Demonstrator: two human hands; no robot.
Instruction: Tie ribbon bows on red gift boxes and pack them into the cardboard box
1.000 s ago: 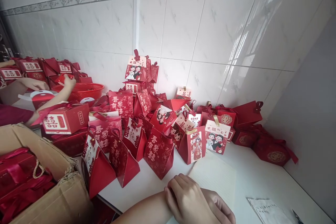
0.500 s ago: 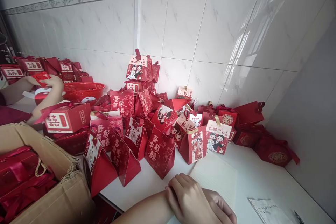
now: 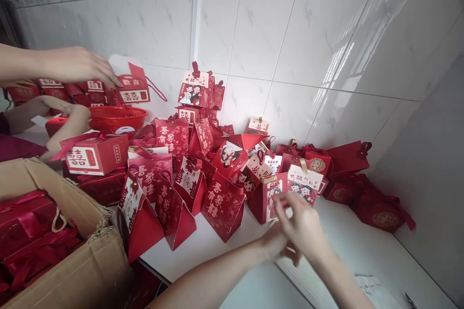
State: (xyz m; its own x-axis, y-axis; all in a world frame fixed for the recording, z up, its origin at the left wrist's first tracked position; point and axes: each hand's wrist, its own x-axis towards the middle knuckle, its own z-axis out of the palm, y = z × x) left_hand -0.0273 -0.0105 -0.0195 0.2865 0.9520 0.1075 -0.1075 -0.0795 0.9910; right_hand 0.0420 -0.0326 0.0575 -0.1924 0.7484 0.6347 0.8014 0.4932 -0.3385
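My right hand (image 3: 302, 219) is raised over my left, its curled fingers apart and blurred, with no object visible in them. Mostly behind it, my left hand (image 3: 273, 241) has bent, partly hidden fingertips. Both are above the white table in front of a red gift box with a gold strap (image 3: 259, 198) and a pink-topped gift box (image 3: 304, 181) showing two cartoon figures. Several triangular red gift boxes stand to the left, among them one with white characters (image 3: 223, 205). Below my hands lies a sheet of lined paper (image 3: 299, 277).
A cardboard carton (image 3: 97, 270) of red boxes stands front left. Behind it are a red plastic basket (image 3: 132, 118) and a co-worker's forearms (image 3: 67, 142). Another person's hand (image 3: 83, 65) holds an open red box (image 3: 134, 88). A pen (image 3: 411, 300) lies front right.
My right hand has lifted from resting across my left wrist, and my left hand has moved up and forward. Another person's arm has come in at the left with an open red box.
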